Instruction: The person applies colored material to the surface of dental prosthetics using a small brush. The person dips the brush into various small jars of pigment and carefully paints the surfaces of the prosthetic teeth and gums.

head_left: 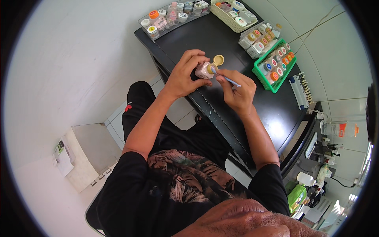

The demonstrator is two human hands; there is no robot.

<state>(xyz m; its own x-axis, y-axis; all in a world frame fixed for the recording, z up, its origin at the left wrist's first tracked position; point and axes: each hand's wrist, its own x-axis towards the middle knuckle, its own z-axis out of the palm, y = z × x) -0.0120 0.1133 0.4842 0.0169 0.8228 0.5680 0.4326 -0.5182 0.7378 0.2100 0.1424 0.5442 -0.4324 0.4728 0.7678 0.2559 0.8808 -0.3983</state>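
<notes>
Between my hands, over the near edge of the black table (233, 114), is a small clear bottle (203, 71) with pale pink contents. Its yellow flip cap (218, 60) stands open on the far side. My left hand (184, 75) is closed around the bottle, with the thumb on the near side and the fingers on the far side. In my right hand (239, 90) a slim light-blue stick (231, 81) is pinched. The stick's tip is at the bottle's yellow-rimmed mouth; how far it reaches inside I cannot tell.
Along the table's far side stand a clear tray of jars (172, 21), a cream basket (233, 24), a clear box of jars (252, 47) and a green basket of capped bottles (258, 73). A rack of shade tabs (300, 91) lies at the right end. A cluttered counter (304, 158) stands beyond.
</notes>
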